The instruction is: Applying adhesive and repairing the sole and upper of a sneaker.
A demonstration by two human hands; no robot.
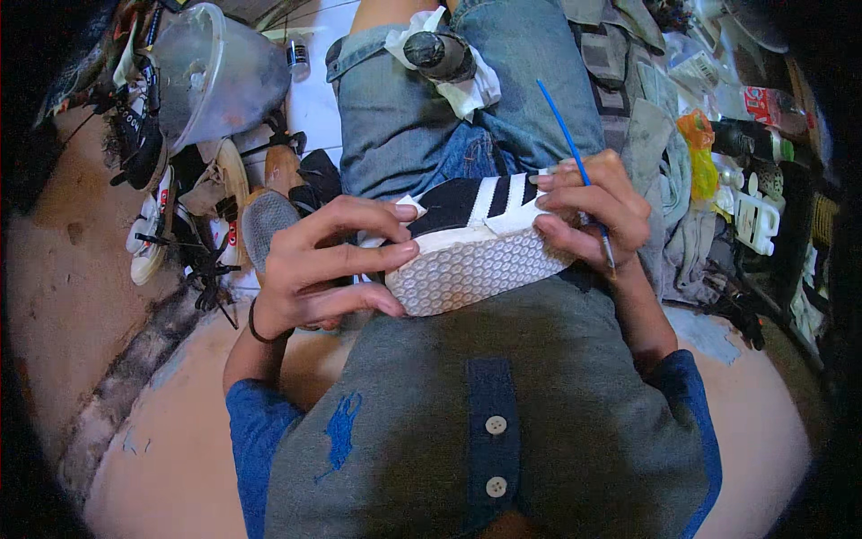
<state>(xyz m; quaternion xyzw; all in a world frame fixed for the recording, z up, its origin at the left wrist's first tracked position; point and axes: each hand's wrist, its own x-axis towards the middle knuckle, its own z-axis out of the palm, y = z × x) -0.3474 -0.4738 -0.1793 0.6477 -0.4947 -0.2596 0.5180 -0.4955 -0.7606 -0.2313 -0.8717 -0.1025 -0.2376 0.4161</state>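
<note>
A black sneaker [476, 242] with white stripes is held over my lap, tilted so its pale, dimpled sole faces me. One end of it is gripped by my left hand [332, 256], thumb on the sole edge and fingers along the side. My right hand [597, 207] holds the other end. A thin blue paintbrush [567, 135] is also tucked between the right fingers, its handle pointing away and its bristles toward me. White tape or paper shows along the shoe's upper edge. On my thigh a dark bottle [440, 57] rests on crumpled white tissue [471, 94].
At left lie several shoes, including a black-and-white sneaker [151, 235], beside a translucent plastic tub [211, 72]. A small dark-capped bottle [297, 58] stands near the tub. Grey cloths [651, 162], a yellow plastic bag [699, 157] and a white container [757, 220] crowd the right side.
</note>
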